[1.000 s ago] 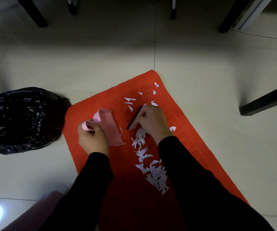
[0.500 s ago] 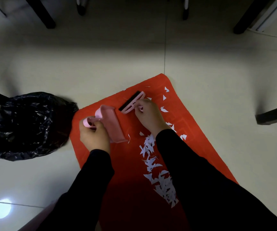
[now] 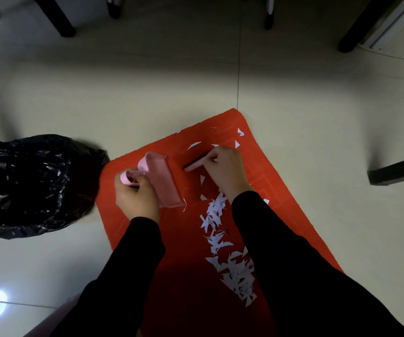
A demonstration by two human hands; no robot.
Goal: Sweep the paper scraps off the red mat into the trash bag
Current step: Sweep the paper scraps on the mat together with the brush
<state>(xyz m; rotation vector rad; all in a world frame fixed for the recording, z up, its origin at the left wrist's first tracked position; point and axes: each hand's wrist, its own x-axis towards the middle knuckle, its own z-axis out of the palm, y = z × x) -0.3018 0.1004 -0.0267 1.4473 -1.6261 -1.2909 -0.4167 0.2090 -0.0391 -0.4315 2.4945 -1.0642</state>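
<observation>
**Mid-sweep: gathering scraps toward the pan**

Head view.
- Looks like the gathering step. No scraps visible in the pan yet, none bagged as far as can be told.
- Gripping pink dustpan (image 3: 165,181) by its loop handle with left hand (image 3: 136,198), fingers curled round it, pan lying on red mat (image 3: 183,239).
- Pinching small hand brush (image 3: 194,163) in right hand (image 3: 225,169), bristles down, just beside the pan's open side.
- Reaching forward with both forearms, wrists low.
- Leaving most paper scraps (image 3: 238,273) in a long band under the right forearm, plus a few strays beyond the brush.
- Keeping black trash bag (image 3: 33,186) on the floor just beside the mat's left corner.
- Next, probably: pull strays in, then work down the band. Calls for short, low strokes, since light paper flicks away easily.
</observation>
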